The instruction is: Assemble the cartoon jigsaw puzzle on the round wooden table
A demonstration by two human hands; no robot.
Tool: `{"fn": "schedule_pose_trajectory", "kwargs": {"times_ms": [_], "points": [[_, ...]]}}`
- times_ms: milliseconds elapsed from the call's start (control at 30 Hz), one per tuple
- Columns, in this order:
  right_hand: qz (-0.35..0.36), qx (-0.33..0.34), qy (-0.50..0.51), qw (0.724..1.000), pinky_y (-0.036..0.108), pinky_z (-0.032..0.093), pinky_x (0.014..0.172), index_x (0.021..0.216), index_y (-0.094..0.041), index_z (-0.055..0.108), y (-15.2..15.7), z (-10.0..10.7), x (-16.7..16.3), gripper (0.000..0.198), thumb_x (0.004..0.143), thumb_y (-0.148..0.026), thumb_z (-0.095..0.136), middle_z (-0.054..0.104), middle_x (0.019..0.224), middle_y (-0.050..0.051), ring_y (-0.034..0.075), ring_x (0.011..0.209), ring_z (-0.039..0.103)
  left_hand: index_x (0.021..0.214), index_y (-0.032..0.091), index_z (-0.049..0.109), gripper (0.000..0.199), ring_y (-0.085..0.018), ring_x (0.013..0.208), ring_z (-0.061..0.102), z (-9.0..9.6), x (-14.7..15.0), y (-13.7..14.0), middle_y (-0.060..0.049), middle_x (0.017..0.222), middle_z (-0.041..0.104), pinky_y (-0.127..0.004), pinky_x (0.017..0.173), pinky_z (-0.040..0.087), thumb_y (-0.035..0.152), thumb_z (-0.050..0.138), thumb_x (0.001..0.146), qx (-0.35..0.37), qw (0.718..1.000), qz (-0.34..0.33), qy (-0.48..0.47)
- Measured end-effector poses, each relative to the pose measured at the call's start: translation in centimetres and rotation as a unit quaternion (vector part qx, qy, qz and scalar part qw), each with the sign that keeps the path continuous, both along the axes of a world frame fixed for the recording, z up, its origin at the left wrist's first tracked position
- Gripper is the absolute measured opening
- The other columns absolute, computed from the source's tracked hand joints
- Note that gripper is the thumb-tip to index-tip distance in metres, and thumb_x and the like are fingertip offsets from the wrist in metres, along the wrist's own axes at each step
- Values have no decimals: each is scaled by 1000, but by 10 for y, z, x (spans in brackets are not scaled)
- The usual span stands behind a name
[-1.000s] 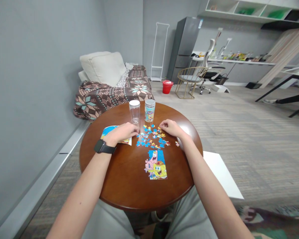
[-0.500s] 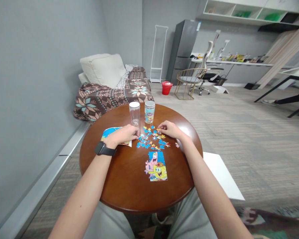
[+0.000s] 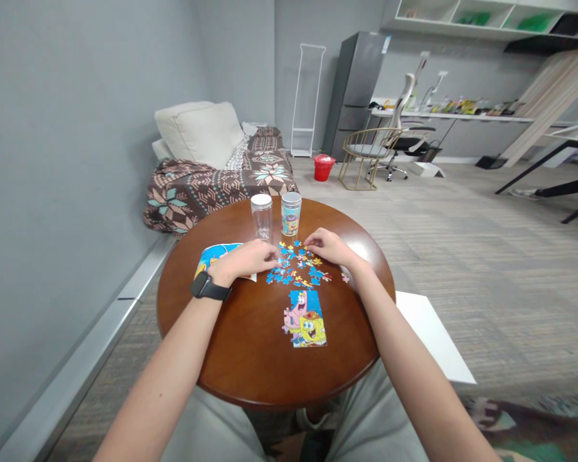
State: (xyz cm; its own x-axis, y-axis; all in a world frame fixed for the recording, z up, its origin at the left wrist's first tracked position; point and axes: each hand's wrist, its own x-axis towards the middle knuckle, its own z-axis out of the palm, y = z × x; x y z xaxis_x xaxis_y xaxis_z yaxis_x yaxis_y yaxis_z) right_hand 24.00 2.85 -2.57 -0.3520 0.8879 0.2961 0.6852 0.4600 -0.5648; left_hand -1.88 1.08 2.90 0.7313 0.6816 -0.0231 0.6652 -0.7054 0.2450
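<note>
Loose jigsaw puzzle pieces (image 3: 289,276), mostly blue with some yellow and red, lie scattered on the round brown table (image 3: 250,359). At the pile's left edge is my left hand (image 3: 256,258), its fingers curled together; whatever lies under the fingertips is hidden. My right hand (image 3: 328,246) pinches at a puzzle piece on the pile's upper right side. Nearer to me lies a joined section of puzzle (image 3: 309,321) with a pink and a yellow cartoon figure. A picture sheet (image 3: 208,258) is partly covered by my left hand and wrist. One stray piece (image 3: 345,278) sits by my right forearm.
Behind the pile stand a clear jar (image 3: 262,221) with a white lid and a printed canister (image 3: 291,218). Beyond the table are a blanket-covered sofa (image 3: 221,186), a red bin (image 3: 324,168) and chairs. A white board (image 3: 433,333) is at the table's right.
My left hand has shifted slightly right, further over the pile's left edge. My right hand stays at the upper right of the pile. The view has tilted a little.
</note>
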Motion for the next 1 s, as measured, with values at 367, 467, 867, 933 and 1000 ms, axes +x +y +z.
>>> {"fn": "schedule_pose_trajectory", "kwargs": {"times_ms": [367, 467, 867, 933, 1000], "points": [[109, 13, 6, 994, 28, 46, 80, 88, -19, 74, -15, 12, -27, 13, 76, -21, 72, 61, 86, 3, 15, 83, 59, 87, 19, 66, 19, -16, 69, 62, -7, 11, -5, -4, 80, 70, -24, 59, 38, 30, 51, 88, 12, 999, -15, 36], [133, 1, -10, 991, 27, 45, 76, 94, -19, 74, -19, 13, -34, 18, 76, -21, 73, 57, 83, 2, 14, 78, 56, 86, 19, 66, 19, -15, 67, 61, -7, 7, -2, -4, 79, 70, -24, 58, 37, 34, 54, 87, -2, 1000, -9, 20], [142, -25, -9, 990, 24, 43, 69, 78, -16, 69, -23, 15, -44, 8, 72, -12, 70, 59, 77, 1, 12, 71, 54, 79, 18, 64, 18, -13, 60, 55, -8, 0, 4, -1, 72, 66, -23, 54, 34, 33, 57, 86, -20, 1000, -10, 12], [133, -25, -10, 991, 23, 42, 68, 74, -16, 67, -24, 17, -44, 6, 72, -12, 70, 59, 75, 0, 12, 70, 54, 78, 18, 64, 19, -13, 60, 55, -8, 0, 4, -2, 72, 66, -24, 55, 34, 33, 55, 87, -13, 1000, -11, 16], [122, -35, -14, 992, 22, 41, 66, 73, -16, 66, -25, 18, -44, 5, 73, -12, 68, 60, 71, -1, 11, 67, 53, 78, 18, 64, 18, -13, 60, 55, -7, 0, 4, -2, 73, 66, -24, 55, 34, 30, 54, 87, -10, 1000, -12, 19]]}}
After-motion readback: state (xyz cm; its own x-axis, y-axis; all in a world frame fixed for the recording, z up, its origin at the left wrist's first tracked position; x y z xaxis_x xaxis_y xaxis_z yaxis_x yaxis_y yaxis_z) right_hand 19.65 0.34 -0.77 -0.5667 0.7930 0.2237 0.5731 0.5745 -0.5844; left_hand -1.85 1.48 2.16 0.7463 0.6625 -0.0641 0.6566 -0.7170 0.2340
